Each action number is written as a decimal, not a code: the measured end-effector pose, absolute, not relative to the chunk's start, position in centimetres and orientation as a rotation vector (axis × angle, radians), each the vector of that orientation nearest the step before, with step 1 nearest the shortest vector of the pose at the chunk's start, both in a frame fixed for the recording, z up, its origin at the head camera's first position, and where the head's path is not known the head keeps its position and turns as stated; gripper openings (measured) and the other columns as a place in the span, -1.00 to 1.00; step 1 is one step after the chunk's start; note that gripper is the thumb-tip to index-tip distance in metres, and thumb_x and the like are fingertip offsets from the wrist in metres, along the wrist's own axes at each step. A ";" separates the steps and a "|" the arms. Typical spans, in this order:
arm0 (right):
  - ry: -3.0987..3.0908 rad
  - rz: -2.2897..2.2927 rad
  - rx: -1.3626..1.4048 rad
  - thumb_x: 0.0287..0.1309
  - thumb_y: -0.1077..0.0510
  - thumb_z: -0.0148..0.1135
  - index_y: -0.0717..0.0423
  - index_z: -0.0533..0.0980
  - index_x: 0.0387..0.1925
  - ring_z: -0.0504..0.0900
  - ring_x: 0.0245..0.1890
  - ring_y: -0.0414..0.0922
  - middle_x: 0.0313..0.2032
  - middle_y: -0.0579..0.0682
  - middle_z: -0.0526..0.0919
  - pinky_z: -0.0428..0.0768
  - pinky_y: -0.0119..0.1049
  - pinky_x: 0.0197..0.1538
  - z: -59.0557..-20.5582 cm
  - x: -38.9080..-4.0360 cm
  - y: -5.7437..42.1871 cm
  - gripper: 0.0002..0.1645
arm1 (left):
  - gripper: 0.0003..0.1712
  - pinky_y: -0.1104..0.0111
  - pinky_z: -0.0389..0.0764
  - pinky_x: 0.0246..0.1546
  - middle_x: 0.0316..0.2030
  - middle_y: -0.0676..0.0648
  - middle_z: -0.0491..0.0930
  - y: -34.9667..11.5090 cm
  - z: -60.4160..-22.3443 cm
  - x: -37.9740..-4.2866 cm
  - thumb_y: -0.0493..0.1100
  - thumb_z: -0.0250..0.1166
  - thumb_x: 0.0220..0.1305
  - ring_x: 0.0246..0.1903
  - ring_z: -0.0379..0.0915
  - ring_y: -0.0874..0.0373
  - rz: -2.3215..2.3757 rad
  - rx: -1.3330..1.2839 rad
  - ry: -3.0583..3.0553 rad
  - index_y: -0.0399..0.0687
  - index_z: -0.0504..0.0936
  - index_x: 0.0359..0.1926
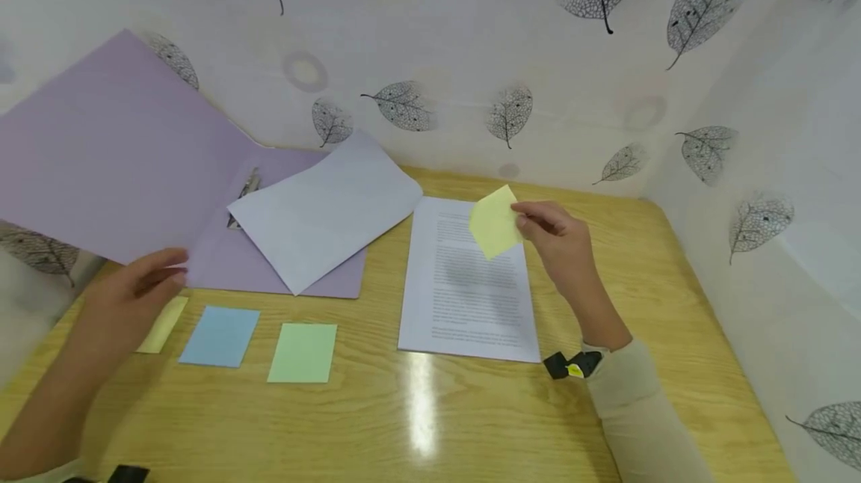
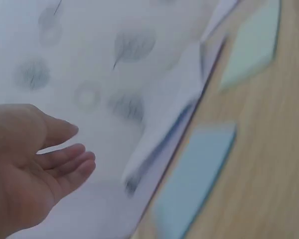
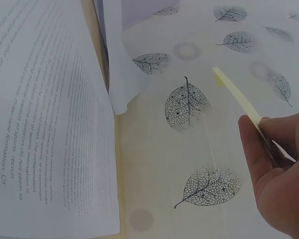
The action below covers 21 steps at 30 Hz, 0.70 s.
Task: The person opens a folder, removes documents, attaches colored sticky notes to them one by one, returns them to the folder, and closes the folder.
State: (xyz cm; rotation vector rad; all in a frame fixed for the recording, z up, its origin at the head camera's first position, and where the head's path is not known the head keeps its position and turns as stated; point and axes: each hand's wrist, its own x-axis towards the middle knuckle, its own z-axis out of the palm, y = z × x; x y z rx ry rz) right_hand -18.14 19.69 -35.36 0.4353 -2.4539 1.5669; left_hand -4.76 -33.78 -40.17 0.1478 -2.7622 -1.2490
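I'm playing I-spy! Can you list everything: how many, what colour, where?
Table: 1, yellowish wood, under papers
Leaf pictures: many, grey, on pale wall
Folder: 1, purple, open, table's left
Clip: 1, silver, inside folder
Blank paper: 1 showing, white, across folder
Printed paper: 1 showing, white, right of folder
Blue note: 1, blue, in front of folder
Green note: 1, green, right of blue note
Yellow notes: 2, yellow, one held, one left of blue note
Gadgets: 2, black, on wrists
Sleeves: 2, beige, on arms
Left hand: 1, bare, by folder
Right hand: 1, bare, pinching yellow note
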 end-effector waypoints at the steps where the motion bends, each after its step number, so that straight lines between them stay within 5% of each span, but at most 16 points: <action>1: -2.445 1.576 0.439 0.34 0.17 0.30 0.14 0.68 0.02 0.58 -0.20 -0.24 -0.08 -0.09 0.67 0.59 -0.52 -0.19 -35.4 -18.1 19.7 -0.73 | -0.43 0.79 0.44 -0.20 0.09 0.33 0.53 -32.1 -39.6 -5.4 0.02 0.15 0.51 -0.06 0.34 0.75 -1.300 0.092 -2.746 0.01 0.39 0.45; 7: -2.411 1.611 0.489 0.33 0.20 0.31 0.17 0.67 0.03 0.56 -0.24 -0.25 -0.12 -0.14 0.65 0.56 -0.55 -0.21 -35.4 -17.9 19.6 -0.72 | -0.45 0.73 0.48 -0.03 0.26 -0.11 0.53 -22.3 -37.4 -9.1 0.06 0.15 0.51 0.07 0.43 0.57 -1.548 -0.236 -2.699 0.08 0.40 0.44; 14: -2.401 1.590 0.510 0.33 0.20 0.31 0.16 0.68 0.00 0.56 -0.26 -0.26 -0.11 -0.02 0.66 0.54 -0.55 -0.25 -35.3 -17.8 19.5 -0.75 | -0.47 0.43 0.59 0.10 0.23 -0.06 0.55 -13.8 -36.6 -13.1 -0.02 0.24 0.47 0.15 0.54 0.13 -1.827 -0.478 -2.594 -0.05 0.46 0.37; 21: -2.431 1.563 0.525 0.35 0.22 0.28 0.14 0.69 0.01 0.56 -0.23 -0.25 -0.02 0.07 0.66 0.52 -0.53 -0.27 -35.6 -17.2 18.4 -0.75 | -0.51 0.18 0.62 0.13 0.20 -0.02 0.57 -7.1 -36.4 -15.9 -0.02 0.25 0.46 0.12 0.58 0.11 -1.953 -0.643 -2.522 0.01 0.50 0.34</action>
